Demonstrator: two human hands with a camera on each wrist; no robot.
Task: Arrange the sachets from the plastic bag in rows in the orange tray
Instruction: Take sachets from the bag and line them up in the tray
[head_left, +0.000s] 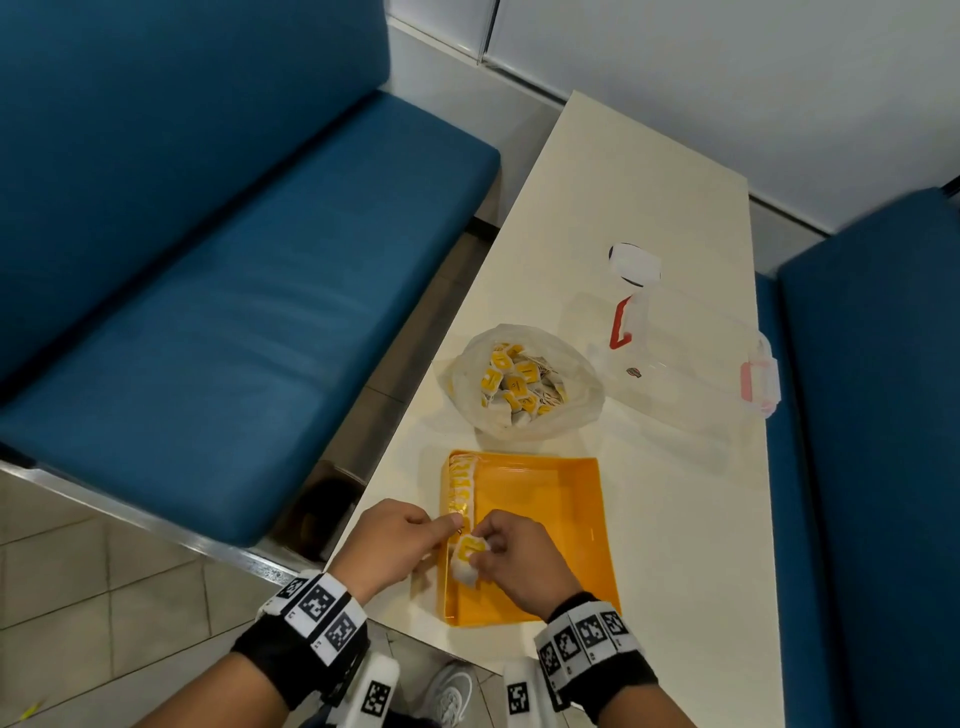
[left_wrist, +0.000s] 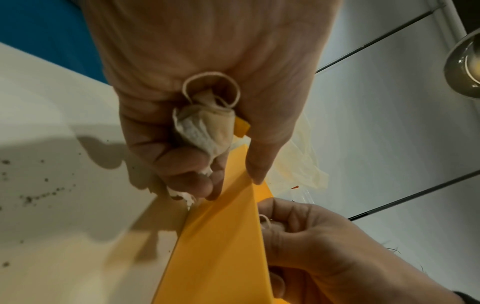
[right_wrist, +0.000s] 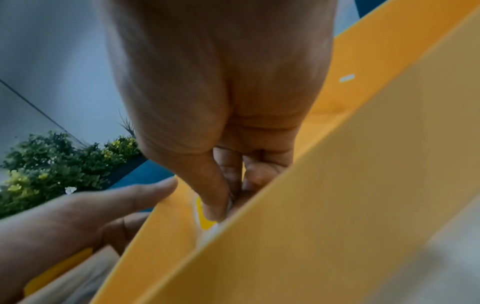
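The orange tray (head_left: 550, 519) lies at the table's near end, with a row of yellow-and-white sachets (head_left: 460, 486) standing along its left wall. My right hand (head_left: 483, 545) pinches one sachet (head_left: 464, 555) low inside the tray by that row; in the right wrist view my thumb and fingers (right_wrist: 215, 205) squeeze its yellow face (right_wrist: 205, 223). My left hand (head_left: 441, 525) is at the tray's left wall (left_wrist: 221, 246), thumb tip on the rim, its other fingers curled round a crumpled white sachet (left_wrist: 205, 131). The open plastic bag (head_left: 576, 379), just beyond the tray, holds several sachets.
A clear plastic box (head_left: 685, 358) with red latches stands right of the bag, with a small white object (head_left: 636, 262) behind it. Blue bench seats (head_left: 234, 312) flank the narrow table (head_left: 649, 182) on both sides. Tiled floor and a shoe (head_left: 449, 696) show below.
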